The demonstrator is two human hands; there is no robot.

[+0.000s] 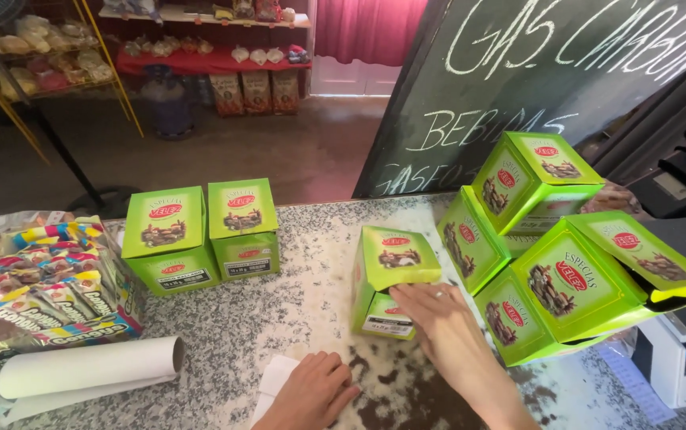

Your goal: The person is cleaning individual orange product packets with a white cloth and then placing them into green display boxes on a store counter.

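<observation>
The speckled bench (295, 318) carries green cartons throughout. The biggest group is the stack (566, 263) at the right, several cartons piled at tilted angles, the nearest with its flap hanging open; what it holds cannot be seen. Two shut cartons, the pair (203, 235), stand upright side by side at the far left of the bench. A plastic bag (40, 287) of wrapped sweets lies at the left edge, with a paper roll (88, 368) in front of it.

Between pair and stack stands a single box (390, 279), lid shut. The right hand (438, 314) rests on its near right corner, fingers closed lightly against it. A steadier hold would likely come from gripping both side walls, clear of the stack. The left hand (311, 390) lies flat, fingers spread, on a white sheet (273, 382).
</observation>
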